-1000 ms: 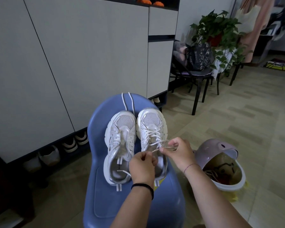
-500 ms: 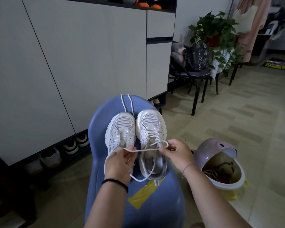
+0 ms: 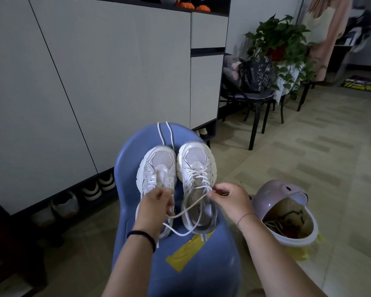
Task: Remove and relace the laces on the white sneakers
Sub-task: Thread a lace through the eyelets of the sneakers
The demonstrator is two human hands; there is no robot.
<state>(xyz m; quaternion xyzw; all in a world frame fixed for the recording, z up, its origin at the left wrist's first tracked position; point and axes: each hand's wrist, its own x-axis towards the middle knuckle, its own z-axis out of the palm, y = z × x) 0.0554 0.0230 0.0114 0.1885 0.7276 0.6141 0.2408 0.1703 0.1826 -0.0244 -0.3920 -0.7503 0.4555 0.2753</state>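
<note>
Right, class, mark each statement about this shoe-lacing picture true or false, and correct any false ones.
1. The left sneaker and right sneaker stand on the blue chair. True.
2. The left sneaker is fully laced. False: its eyelets look empty; only the right sneaker is laced.
3. The left grip and right grip each pinch the lace. True.
4. The pink bin sits on the chair. False: it stands on the floor, right of the chair.
</note>
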